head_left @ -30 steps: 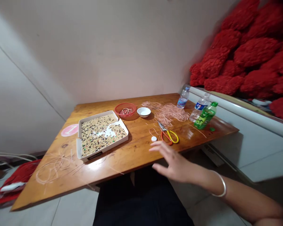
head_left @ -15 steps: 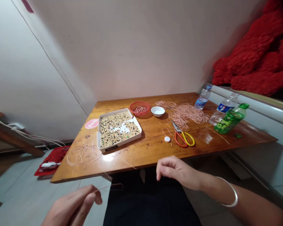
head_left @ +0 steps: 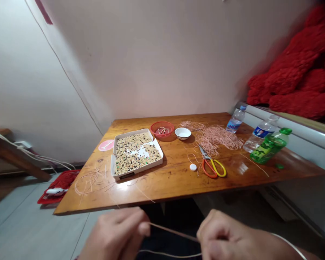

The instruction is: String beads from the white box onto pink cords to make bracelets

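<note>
A thin pinkish cord (head_left: 173, 231) runs between my two hands at the bottom of the view, pulled nearly straight. My left hand (head_left: 119, 234) is closed on its left end, thumb against the fingers. The other end goes into the fist of my right hand (head_left: 224, 234), which has a pale bangle (head_left: 289, 245) at its wrist. A second strand (head_left: 168, 255) sags below, also between the hands. Both hands are in front of the table edge, above my dark-clothed lap, and slightly blurred.
The wooden table (head_left: 176, 184) bears a box of beads (head_left: 130, 144), a red basket (head_left: 162, 130), a white bowl (head_left: 182, 133), scissors (head_left: 212, 168), a white cap (head_left: 193, 167), a heap of pink cord (head_left: 218, 139) and bottles (head_left: 269, 148). Loose cords (head_left: 90, 180) lie front left.
My hands have come closer together and lower in the view. My right hand, earlier apart from the cord, now grips it, and the cord is stretched between both. The camera has shifted slightly.
</note>
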`<state>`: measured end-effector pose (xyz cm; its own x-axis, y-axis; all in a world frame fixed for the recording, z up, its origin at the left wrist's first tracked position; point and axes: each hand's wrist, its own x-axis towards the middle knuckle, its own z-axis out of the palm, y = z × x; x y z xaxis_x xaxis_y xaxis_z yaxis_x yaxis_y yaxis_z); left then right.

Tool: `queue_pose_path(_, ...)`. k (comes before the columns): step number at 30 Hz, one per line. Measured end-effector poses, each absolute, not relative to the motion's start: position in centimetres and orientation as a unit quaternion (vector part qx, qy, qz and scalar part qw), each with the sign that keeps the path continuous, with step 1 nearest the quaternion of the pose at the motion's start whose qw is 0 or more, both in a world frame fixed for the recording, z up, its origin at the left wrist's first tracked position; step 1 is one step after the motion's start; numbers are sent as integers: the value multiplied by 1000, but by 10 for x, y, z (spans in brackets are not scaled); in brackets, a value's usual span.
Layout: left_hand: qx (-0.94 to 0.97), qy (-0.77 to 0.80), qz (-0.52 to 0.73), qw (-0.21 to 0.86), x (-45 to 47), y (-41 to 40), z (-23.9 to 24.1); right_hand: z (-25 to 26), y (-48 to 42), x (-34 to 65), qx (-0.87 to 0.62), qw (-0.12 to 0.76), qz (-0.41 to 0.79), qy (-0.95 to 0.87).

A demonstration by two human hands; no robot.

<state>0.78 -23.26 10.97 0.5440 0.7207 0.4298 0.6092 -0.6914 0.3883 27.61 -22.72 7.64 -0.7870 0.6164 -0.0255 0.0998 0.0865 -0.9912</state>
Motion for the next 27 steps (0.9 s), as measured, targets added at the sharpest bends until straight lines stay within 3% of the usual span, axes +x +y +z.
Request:
queue_pose_path(4, 760, 530, 371, 51, -30, -193, 97, 71, -188, 338, -456, 388, 406, -691)
queue_pose_path(7, 647, 635, 421, 4, -44, -147, 87, 67, -144, 385, -574, 451, 209, -651)
queue_pose_path(10, 608, 677, 414, -29, -51, -111, 84, 62, -104, 423, -642, 424, 52, -636)
queue_pose_path(16, 629, 692, 352, -38, -82, -106, 52, 35, -36, 470, -742, 248, -138, -608)
queue_pose_path(20, 697, 660, 273, 72, -80, -121, 11, 11, 2, 464, -725, 141, -195, -645)
queue_pose_path(23, 757, 617, 181, 115, -50, -127, 3, 4, 12, 412, -702, 196, -199, -656)
queue_pose_path(25, 802, 566, 166, 98, -23, -123, 11, 7, 8, 357, -631, 293, -60, -716)
queue_pose_path(27, 841, 515, 148, 80, 3, -109, 24, 9, 1, 298, -491, 359, 192, -770)
